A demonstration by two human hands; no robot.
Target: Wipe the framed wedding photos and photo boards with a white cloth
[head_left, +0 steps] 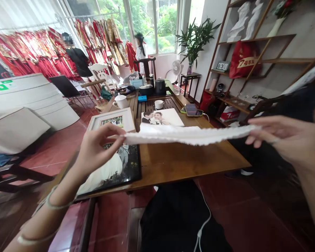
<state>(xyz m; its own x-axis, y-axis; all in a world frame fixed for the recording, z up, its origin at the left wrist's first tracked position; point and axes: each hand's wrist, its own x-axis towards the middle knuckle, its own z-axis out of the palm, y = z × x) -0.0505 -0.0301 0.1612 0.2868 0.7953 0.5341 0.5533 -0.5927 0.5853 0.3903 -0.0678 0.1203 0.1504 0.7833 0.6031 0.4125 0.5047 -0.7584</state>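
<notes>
A thin white cloth (189, 135) with a crinkled edge is stretched level above the wooden table (173, 161). My left hand (99, 145) pinches its left end between thumb and fingers. At the other end, my right hand (291, 136) grips a corner the same way. Under my left hand lies a dark glossy photo panel (131, 166) showing a white dress. A white-framed picture (132, 117) partly overlaps it. Just beyond the cloth, a photo print (174, 119) of a couple lies flat, its near part hidden by the cloth.
Farther back stand a lidded white mug (120, 101), a white cup (159, 104), a dark kettle (160, 85) and phones (193, 110) with a cable. Red garments hang on racks behind, where two people stand. Shelves (278, 61) line the right; a dark-clothed person sits there.
</notes>
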